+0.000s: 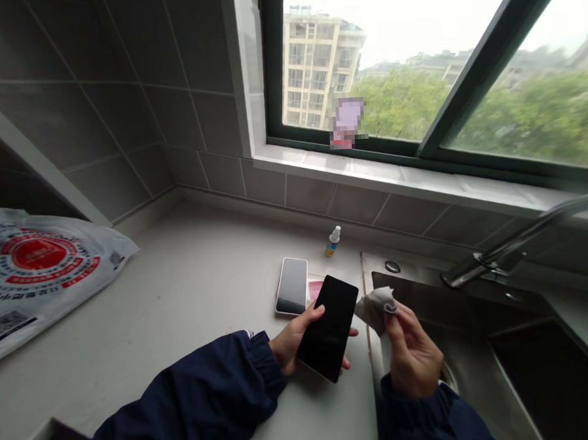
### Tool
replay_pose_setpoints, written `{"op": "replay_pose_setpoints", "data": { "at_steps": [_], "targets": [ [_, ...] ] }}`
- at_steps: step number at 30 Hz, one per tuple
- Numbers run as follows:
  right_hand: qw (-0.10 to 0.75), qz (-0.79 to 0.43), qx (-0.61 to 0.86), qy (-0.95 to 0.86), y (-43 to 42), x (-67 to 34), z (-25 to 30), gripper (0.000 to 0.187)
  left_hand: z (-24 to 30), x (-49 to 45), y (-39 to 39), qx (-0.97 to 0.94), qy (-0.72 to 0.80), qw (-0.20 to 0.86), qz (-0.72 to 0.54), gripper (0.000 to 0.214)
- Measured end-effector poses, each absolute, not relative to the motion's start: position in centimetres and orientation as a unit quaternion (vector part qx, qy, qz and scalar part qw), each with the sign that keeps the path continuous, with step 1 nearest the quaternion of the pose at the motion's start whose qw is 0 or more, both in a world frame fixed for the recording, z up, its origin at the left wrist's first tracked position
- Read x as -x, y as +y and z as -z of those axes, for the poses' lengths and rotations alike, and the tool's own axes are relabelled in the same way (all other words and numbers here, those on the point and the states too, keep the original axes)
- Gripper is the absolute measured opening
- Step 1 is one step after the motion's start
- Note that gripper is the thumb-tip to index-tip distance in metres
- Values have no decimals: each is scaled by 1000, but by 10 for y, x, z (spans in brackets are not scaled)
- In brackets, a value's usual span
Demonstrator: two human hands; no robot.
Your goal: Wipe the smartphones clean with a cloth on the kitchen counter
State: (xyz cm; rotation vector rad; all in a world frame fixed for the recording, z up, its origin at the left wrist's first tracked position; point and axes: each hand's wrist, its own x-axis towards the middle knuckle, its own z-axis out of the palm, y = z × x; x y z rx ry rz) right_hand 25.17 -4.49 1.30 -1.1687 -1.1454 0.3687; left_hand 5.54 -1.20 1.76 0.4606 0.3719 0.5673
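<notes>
My left hand (291, 341) grips a black smartphone (329, 326), thumb on its left edge and fingertips showing past the right edge. The screen is dark and tilted up toward me. Just right of it, my right hand (414, 351) pinches a crumpled pale grey wipe (377, 306) between thumb and fingers. One corner of the wipe comes close to the phone's edge; I cannot tell whether they touch. Behind the held phone, a second smartphone (292, 286) with a light frame lies on the counter. A pink and white packet (316, 290) is partly hidden between the two phones.
A small spray bottle (332, 241) stands upright on the white counter (179, 285) near the wall. To the right are a steel sink (469, 362) and its faucet (493, 255). A printed plastic bag (40, 272) lies at the left, and a window (395, 90) is above the sill.
</notes>
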Motion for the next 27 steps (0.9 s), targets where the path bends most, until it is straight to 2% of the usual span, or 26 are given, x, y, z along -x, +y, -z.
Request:
{"op": "replay_pose_setpoints", "data": {
  "at_steps": [3,6,10,14,21,27],
  "targets": [
    [623,-135,509,-579,-48,-247,-10,21,-13,-53,-14,-217,183,923,-258,68],
    [547,-99,468,-687,-52,-242,-4,33,-13,-53,-18,-208,211,924,-240,71],
    [362,-56,422,-830,-56,-233,2,46,-18,-56,-20,-172,206,904,-334,52],
    [219,-14,421,-880,-65,-225,-4,58,-20,-60,-18,-140,164,909,-358,61],
    [139,-10,304,-942,-78,-212,-23,66,-19,-56,-16,-118,191,910,-349,78],
    [187,8,354,-916,-71,-217,-13,57,-16,-60,-21,-150,173,888,-399,70]
  ]
}}
